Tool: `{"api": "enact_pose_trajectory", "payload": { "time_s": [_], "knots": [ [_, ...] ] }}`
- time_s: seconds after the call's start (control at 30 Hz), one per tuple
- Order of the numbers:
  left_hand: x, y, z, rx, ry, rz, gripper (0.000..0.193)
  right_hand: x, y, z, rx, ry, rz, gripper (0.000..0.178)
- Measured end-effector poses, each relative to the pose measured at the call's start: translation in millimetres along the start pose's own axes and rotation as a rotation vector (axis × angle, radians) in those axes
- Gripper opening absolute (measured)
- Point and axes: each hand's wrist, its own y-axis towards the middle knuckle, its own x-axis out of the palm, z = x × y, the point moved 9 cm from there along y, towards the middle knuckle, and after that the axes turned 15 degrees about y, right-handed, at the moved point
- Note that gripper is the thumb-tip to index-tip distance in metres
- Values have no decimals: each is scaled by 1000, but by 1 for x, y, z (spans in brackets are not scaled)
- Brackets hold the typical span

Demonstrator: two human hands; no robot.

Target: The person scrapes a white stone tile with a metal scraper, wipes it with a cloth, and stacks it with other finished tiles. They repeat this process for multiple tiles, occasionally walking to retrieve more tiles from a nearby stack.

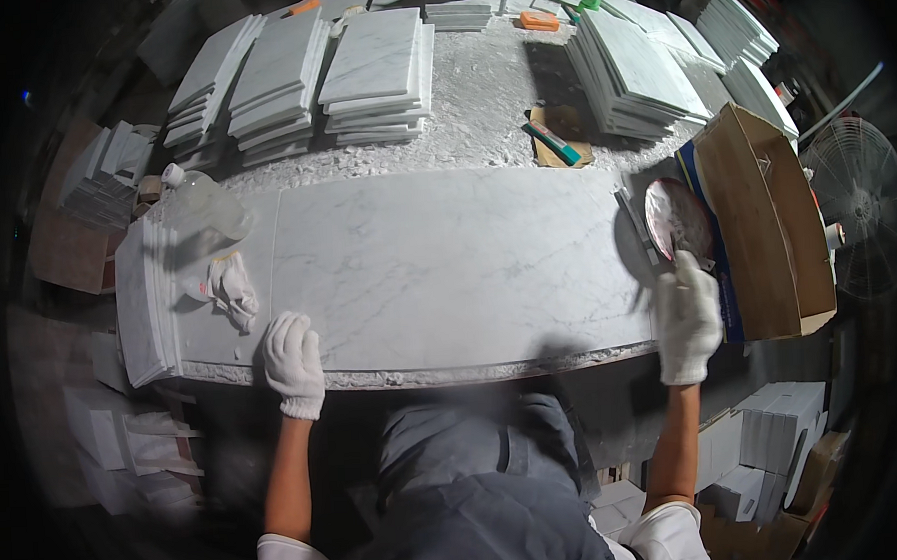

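A marble slab (448, 265), white with grey veins, lies flat before me. My left hand (294, 362), in a white knit glove, rests on its front left edge with the fingers laid down and holding nothing. At the right end, my right hand (688, 315), gloved alike, is closed around a thin tool, probably a small spatula, mostly hidden by the glove. Its tip reaches into a round, red-rimmed dish (674, 210) smeared with white paste. A narrow metal bar (636, 227) lies between slab and dish. Left of the slab is a crumpled white glove (233, 289).
A cloudy plastic bottle (208, 202) lies at the left. Stacks of marble tiles (374, 58) stand at the back left, another stack (634, 67) at the back right. A green-and-red tool (553, 143) sits on cardboard. A cardboard box (756, 226) and a fan (859, 207) flank the right.
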Motion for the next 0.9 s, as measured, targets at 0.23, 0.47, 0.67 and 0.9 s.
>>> {"api": "enact_pose_trajectory", "payload": {
  "time_s": [0.23,0.47,0.67,0.9],
  "knots": [
    [-24,-1,69,143,-179,-42,20,214,-99,-51,43,-379,-1055,60],
    [-50,0,21,-75,-83,1,19,219,-117,-163,-222,609,-1063,54],
    [-53,-10,-7,-160,-36,33,22,212,-68,-104,-238,-74,-862,27],
    [-29,-1,0,-77,-12,38,23,239,-143,-139,219,825,-1399,31]
  ]
}}
